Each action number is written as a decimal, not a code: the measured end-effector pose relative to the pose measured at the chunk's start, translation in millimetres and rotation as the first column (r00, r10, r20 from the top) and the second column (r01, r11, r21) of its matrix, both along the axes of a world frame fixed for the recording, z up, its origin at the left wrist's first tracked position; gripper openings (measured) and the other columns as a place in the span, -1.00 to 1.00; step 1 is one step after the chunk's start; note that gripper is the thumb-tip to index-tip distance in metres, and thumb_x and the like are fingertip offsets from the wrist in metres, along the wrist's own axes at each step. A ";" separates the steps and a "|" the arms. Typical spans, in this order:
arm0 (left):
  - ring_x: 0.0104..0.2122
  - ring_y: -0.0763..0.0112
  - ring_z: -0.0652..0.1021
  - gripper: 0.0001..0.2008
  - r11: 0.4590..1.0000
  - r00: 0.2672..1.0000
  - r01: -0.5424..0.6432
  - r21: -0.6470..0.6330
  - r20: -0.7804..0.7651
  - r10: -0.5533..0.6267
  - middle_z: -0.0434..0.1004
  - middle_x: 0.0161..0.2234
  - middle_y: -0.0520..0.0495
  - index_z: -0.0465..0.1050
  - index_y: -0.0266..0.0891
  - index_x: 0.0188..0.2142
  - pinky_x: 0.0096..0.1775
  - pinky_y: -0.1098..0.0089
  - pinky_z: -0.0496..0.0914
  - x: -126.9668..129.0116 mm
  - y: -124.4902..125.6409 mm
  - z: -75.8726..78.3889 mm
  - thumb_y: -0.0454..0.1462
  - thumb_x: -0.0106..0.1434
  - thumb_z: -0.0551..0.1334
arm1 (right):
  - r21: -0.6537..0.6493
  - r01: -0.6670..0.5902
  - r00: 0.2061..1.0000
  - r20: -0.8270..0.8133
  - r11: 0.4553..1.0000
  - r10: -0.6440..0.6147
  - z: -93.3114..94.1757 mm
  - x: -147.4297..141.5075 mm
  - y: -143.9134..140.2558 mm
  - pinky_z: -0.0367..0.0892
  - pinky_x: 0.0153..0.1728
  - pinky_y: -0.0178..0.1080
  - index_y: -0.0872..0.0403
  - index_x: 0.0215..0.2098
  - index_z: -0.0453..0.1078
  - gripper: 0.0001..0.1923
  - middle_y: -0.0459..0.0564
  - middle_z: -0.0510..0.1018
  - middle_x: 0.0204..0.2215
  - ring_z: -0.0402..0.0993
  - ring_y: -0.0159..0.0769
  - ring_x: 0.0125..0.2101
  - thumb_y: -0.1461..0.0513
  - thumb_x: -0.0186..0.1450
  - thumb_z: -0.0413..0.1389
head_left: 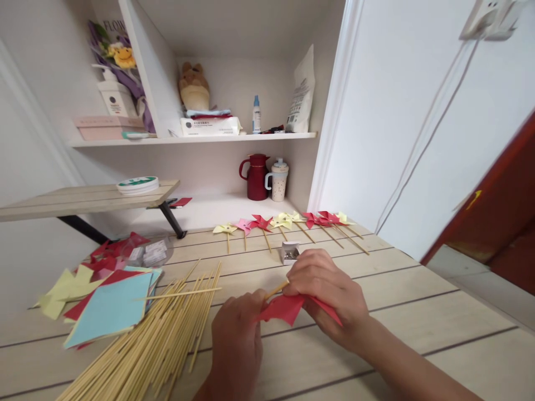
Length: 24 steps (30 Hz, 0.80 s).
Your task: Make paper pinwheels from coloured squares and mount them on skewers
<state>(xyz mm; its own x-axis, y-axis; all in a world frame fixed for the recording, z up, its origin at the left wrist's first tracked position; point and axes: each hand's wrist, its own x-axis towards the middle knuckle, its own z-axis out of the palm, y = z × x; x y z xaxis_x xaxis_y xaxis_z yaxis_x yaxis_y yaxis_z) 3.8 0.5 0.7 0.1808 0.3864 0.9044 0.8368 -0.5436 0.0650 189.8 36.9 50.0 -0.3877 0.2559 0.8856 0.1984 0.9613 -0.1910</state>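
So the whole thing sits on a pale plank table (418,289) that fills the near half of the view, with white shelves (196,138) in the far corner holding a dark red jug (256,177) and a speckled mug (278,179). On the near left there's a big fanned-out heap of bamboo skewers (159,340), and just beside it, further left, a loose stack of coloured paper squares (108,306) with light blue on top. Along the far edge of the table is a row of finished pinwheels (288,223), yellow, pink and red, lying flat on their sticks. The right hand (330,292) is curled down over a red folded paper pinwheel (288,309) at near centre, fingers closed on it and on the end of a skewer (276,289) poking out above. The left hand (236,334) is pinched shut on the paper's left edge. Just beyond the hands sits a small open box of pins (290,252).
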 end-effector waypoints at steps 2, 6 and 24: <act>-0.50 0.37 0.60 -0.75 1.000 1.000 0.003 0.009 -0.010 -0.003 0.61 -0.45 -0.04 0.37 -0.24 -0.15 -0.44 0.40 0.48 -0.9 0.4 -0.8 -0.30 0.44 -0.06 | -0.003 -0.003 1.000 -0.003 1.000 0.003 -0.6 -0.1 0.1 0.37 -0.22 -0.05 0.07 -0.19 0.47 -0.82 0.01 0.59 -0.41 0.47 -0.21 -0.33 0.34 0.36 0.02; -0.49 0.37 0.60 -0.77 0.999 1.000 0.001 0.032 -0.027 0.000 0.60 -0.44 -0.06 0.37 -0.25 -0.12 -0.44 0.40 0.46 -1.9 1.6 -1.5 -0.32 0.42 -0.04 | -0.022 -0.012 1.000 -0.007 1.000 0.012 -0.6 -0.7 -0.1 0.37 -0.21 -0.04 0.05 -0.19 0.46 -0.83 0.01 0.59 -0.41 0.46 -0.21 -0.33 0.33 0.36 0.03; -0.59 0.43 0.38 -0.76 0.986 0.970 -0.076 0.151 -0.218 0.108 0.43 -0.58 0.05 0.44 -0.31 -0.09 -0.46 0.34 0.15 -14.0 -0.2 10.0 -0.36 0.45 0.00 | -0.077 0.012 1.000 0.019 0.997 -0.010 -1.5 -1.4 -2.3 0.30 -0.10 0.00 0.09 -0.21 0.43 -0.77 0.00 0.54 -0.39 0.43 -0.23 -0.32 0.46 0.24 0.07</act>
<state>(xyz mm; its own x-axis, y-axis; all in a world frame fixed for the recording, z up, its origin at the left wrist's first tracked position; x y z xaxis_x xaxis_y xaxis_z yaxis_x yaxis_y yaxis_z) -10.2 0.3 10.7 0.3550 0.2824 0.8912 0.8679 -0.4540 -0.2018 188.4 34.6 48.4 -0.4009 0.3272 0.8557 0.2130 0.9418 -0.2602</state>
